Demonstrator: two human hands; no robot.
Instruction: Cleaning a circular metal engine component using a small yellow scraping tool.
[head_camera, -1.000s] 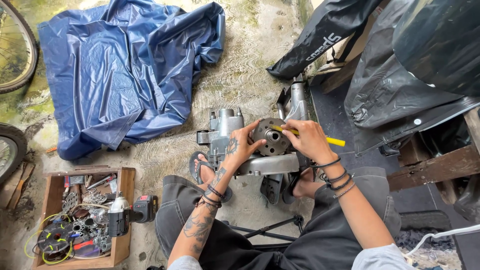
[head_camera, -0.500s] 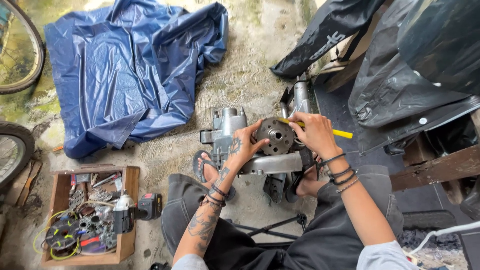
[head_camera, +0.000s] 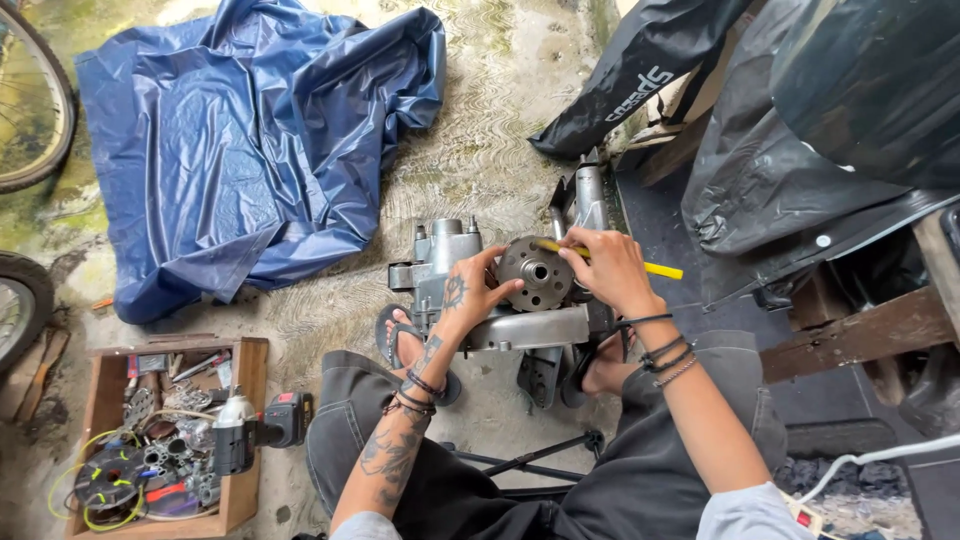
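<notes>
A grey metal engine (head_camera: 470, 290) sits on the concrete floor (head_camera: 500, 120) between the seated person's feet, its casing dull and smeared, with a blocky cylinder part to the left and a flat rounded cover along the near side. On top lies a round dark disc (head_camera: 536, 272) with a centre hole and small holes ringed about it. The left hand (head_camera: 470, 297) grasps the disc's left edge, fingers curled on its rim. The right hand (head_camera: 610, 268) is clenched around a yellow tool (head_camera: 660, 269), whose tip rests on the disc's upper edge. A blue tarp (head_camera: 240, 150) lies to the left, and a wooden box (head_camera: 245, 430) of parts stands nearer.
</notes>
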